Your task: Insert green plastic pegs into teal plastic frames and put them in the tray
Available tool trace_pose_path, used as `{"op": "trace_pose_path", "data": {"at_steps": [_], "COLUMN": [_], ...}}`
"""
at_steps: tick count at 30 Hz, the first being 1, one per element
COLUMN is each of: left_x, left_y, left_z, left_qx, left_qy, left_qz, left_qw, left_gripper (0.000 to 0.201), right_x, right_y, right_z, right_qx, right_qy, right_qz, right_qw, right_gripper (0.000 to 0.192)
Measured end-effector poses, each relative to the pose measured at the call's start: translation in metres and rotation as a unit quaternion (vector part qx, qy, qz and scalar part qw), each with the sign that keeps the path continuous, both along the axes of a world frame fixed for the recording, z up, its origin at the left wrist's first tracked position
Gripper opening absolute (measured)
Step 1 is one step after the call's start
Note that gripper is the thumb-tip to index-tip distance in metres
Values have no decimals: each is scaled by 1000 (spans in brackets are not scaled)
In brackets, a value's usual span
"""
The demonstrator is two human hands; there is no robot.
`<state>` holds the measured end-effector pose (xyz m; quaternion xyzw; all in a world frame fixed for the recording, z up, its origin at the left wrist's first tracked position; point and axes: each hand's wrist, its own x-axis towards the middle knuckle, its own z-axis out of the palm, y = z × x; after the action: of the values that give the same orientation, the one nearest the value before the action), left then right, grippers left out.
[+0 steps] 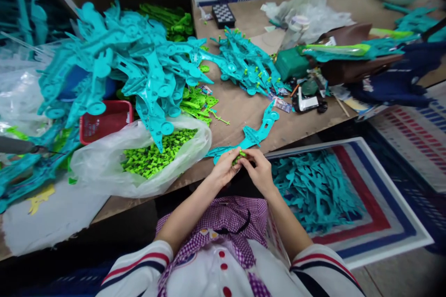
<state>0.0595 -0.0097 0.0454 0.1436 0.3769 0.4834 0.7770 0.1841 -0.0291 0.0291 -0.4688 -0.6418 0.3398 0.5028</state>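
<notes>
My left hand (225, 168) and my right hand (258, 170) meet at the table's front edge, fingers closed on small lime-green plastic pieces (240, 155). Fingers partly cover the pieces, so their exact shape is unclear. Just beyond both hands lies a long teal plastic part (257, 135), its near end running behind my left hand; I cannot tell whether they touch. To the left, an open clear plastic bag (114, 181) holds many similar small green pieces (160, 151).
Teal parts (149, 55) are heaped at left, beside a red tray (104, 123) and flat green parts (197, 102). More teal parts (247, 62) with green bits lie behind. At right, a striped lined crate (376, 222) holds teal parts. A green box (291, 62) stands among clutter.
</notes>
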Motion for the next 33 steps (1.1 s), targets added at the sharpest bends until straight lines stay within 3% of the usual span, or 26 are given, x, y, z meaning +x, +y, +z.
{"op": "trace_pose_path", "data": {"at_steps": [2,4,6,9,10,12,16,21,25,29,33], "left_x": [0,-3,-7,-11,-11,-9,-5,-5,-5,-3,-3], "left_y": [4,11,22,40,45,52,57,59,61,63,65], "left_z": [-3,-7,-14,-26,-30,-39,-51,-53,-52,-53,-55], "left_qx": [31,102,213,357,379,388,377,382,367,349,358], "left_qy": [52,174,332,494,523,559,587,606,603,601,627], "left_qz": [-15,1,40,40,23,-11,-29,-32,-33,-11,-15], "left_qw": [998,979,918,792,763,733,716,697,708,718,692], "left_gripper": [36,34,25,16,16,16,16,18,19,18,18], "right_x": [13,34,61,100,109,120,124,127,128,128,131], "right_y": [10,38,82,156,178,210,235,237,239,241,245], "right_z": [5,5,0,-10,-14,-21,-38,-51,-51,-46,-47], "right_qx": [26,22,17,33,35,22,-20,-24,-37,-2,12], "right_qy": [-48,-53,-48,-107,-140,-202,-255,-209,-220,-276,-280], "right_qz": [9,-35,-120,-193,-197,-188,-161,-180,-181,-154,-133], "right_qw": [998,998,991,975,970,961,953,961,958,949,951], "right_gripper": [21,26,35,39,39,37,32,31,30,30,32]}}
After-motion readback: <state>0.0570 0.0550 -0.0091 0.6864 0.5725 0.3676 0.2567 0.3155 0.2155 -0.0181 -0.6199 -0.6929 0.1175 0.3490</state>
